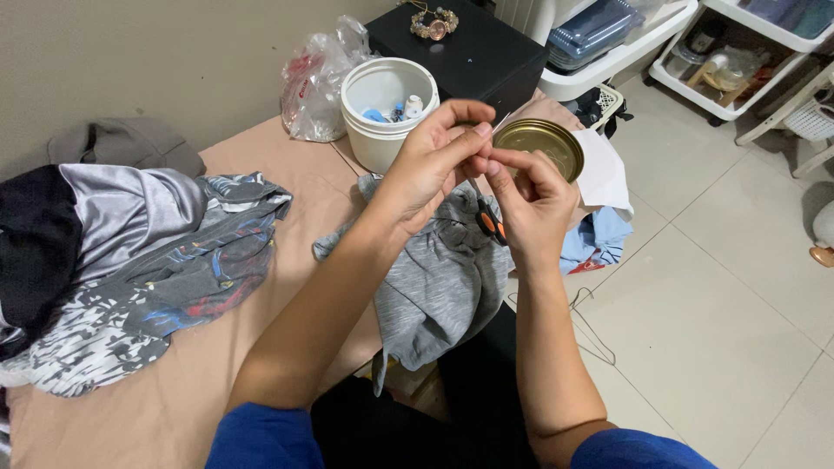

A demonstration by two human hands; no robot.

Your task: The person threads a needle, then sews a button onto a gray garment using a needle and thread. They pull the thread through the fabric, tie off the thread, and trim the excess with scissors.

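Over the pink bed [174,408], with a grey garment [443,278] in the lap, the left hand [430,161] and right hand [530,195] meet fingertip to fingertip – seemingly threading a needle too small to see, both pinched shut – next needing steady aim, with open floor [721,287] to the right.

A heap of patterned clothes [130,260] lies left, a plastic bag [314,82] by the wall.
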